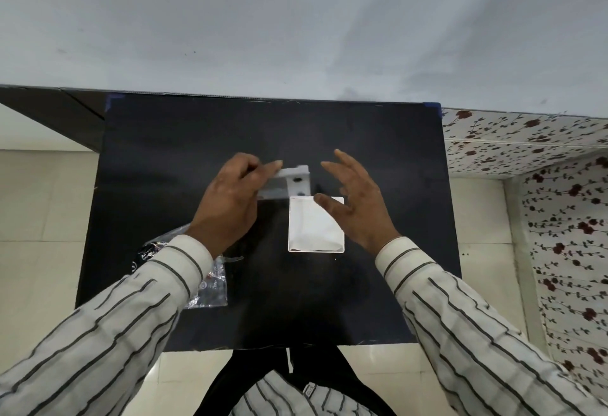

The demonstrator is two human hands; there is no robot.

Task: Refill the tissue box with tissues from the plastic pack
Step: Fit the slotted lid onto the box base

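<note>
A white open tissue box (312, 238) stands on the black table (164, 159) with white tissues filling it to the rim. Just behind it, my left hand (230, 198) grips a white lid piece (296, 182) with dark holes on its side, holding it tilted above the table. My right hand (355, 201) hovers over the box's right edge with fingers spread and nothing in it. A crumpled clear plastic pack (210, 284) lies at the front left, partly hidden under my left sleeve.
The table's back edge meets a grey wall. Pale floor tiles show on the left and near side. A flowered cloth surface (543, 185) lies to the right of the table.
</note>
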